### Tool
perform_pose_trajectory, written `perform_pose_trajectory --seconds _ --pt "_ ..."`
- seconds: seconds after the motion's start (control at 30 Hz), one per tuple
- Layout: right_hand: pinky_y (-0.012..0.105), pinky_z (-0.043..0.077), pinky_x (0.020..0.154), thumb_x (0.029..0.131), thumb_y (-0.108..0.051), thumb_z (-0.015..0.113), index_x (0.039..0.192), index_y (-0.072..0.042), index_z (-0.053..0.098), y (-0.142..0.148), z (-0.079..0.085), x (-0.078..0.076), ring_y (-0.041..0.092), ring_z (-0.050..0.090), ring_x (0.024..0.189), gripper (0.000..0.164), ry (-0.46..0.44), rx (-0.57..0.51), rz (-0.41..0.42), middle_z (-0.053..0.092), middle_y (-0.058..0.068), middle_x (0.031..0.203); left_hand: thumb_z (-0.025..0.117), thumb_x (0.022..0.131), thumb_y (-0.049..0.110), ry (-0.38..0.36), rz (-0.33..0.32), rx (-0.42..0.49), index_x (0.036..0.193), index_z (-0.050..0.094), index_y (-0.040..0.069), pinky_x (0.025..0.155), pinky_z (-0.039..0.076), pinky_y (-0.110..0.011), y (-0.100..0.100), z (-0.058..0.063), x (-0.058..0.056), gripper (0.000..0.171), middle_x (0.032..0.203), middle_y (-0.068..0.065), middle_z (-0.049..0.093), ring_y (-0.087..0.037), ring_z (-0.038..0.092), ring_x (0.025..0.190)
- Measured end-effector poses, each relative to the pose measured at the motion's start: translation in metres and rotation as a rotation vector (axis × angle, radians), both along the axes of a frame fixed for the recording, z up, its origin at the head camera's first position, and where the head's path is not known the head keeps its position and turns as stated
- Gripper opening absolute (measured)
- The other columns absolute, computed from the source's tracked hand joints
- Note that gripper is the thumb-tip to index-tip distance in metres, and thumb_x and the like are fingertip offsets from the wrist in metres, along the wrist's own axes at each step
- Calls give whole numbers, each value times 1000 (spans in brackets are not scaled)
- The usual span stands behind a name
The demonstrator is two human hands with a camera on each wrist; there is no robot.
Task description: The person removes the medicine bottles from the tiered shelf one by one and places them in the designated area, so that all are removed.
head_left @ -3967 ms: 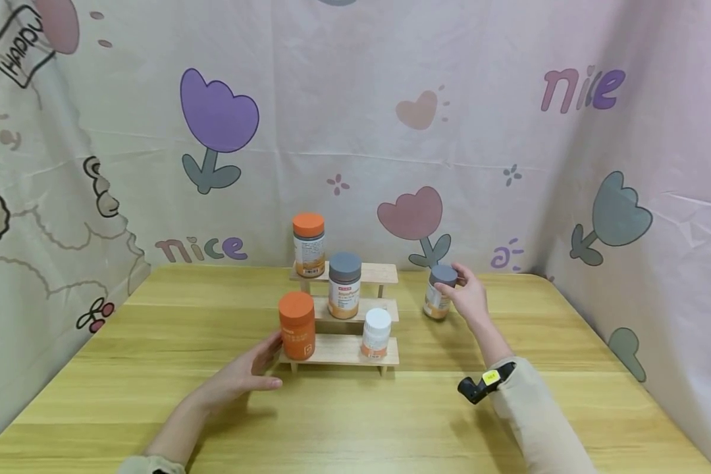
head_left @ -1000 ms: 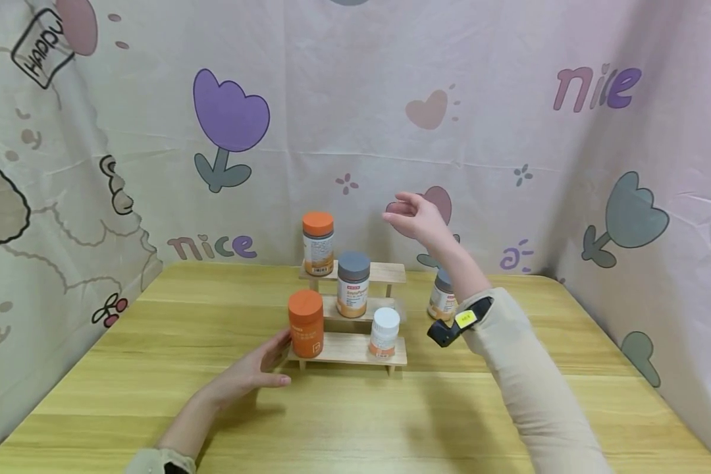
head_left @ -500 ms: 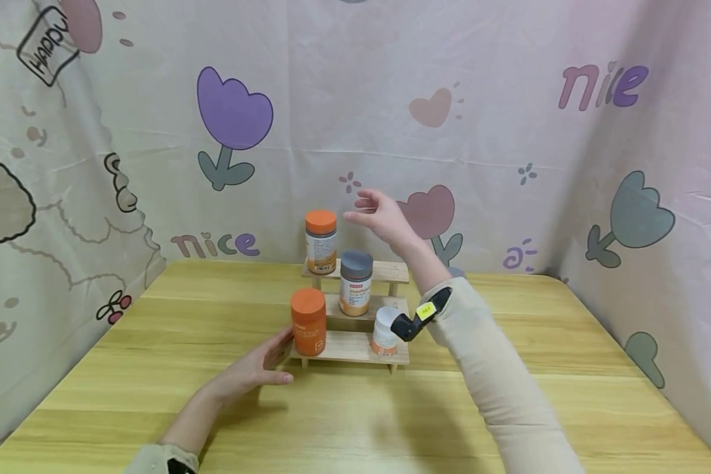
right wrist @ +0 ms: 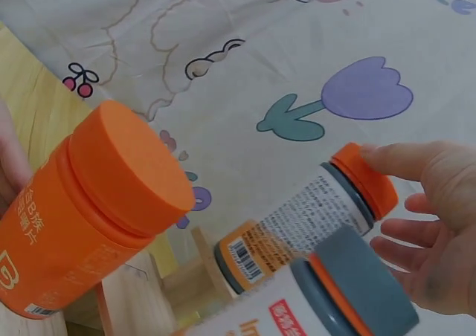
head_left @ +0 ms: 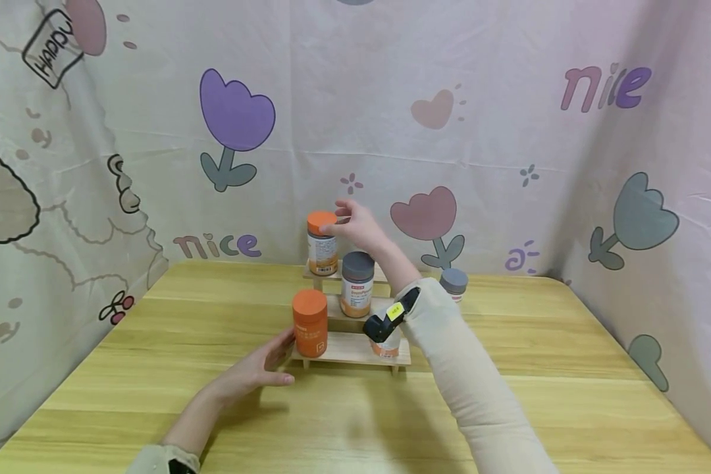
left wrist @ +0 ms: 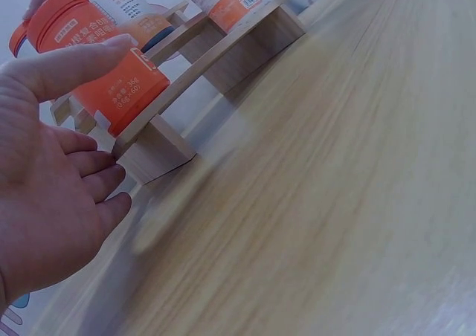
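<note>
A three-tier wooden stand (head_left: pixel 355 352) holds several supplement bottles. On its top tier is an orange-lidded bottle (head_left: pixel 322 253), label facing front. My right hand (head_left: pixel 358 227) reaches it from the right, thumb over the orange lid, the other fingers loosely bent beside it. In the right wrist view, that thumb overlaps the lid (right wrist: pixel 364 180). At the lowest tier's left end stands an all-orange bottle (head_left: pixel 311 326). My left hand (head_left: pixel 251 375) lies at its left side, thumb spread away; in the left wrist view the fingertips (left wrist: pixel 111 180) are right by the stand's end.
A grey-lidded bottle (head_left: pixel 357 289) stands on the middle tier. The white bottle (head_left: pixel 386 347) on the lowest tier is partly behind the right wrist camera. Another grey-lidded bottle (head_left: pixel 453 282) stands on the table (head_left: pixel 243 434) to the right, partly hidden by the sleeve. A patterned curtain (head_left: pixel 343 131) hangs behind.
My right hand has left the grey-lidded bottle on the table and swung left over the stand to the orange-lidded bottle. The left hand has stayed beside the all-orange bottle.
</note>
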State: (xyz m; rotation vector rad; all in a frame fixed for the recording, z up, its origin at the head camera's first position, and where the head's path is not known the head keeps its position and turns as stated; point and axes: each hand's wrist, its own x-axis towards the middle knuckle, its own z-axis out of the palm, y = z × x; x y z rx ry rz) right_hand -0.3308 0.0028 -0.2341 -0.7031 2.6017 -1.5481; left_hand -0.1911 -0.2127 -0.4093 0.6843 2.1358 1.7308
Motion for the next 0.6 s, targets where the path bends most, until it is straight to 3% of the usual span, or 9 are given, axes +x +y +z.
perform_pose_trajectory --seconds 0.6 --pt "36 45 95 83 -22 70 138 -6 41 -13 -3 5 24 52 112 64 96 92 -58 52 14 130 64 85 13 41 -16 -7 144 0 -8 109 8 -48 -1 -2 -1 90 150 -26 1 -41 5 137"
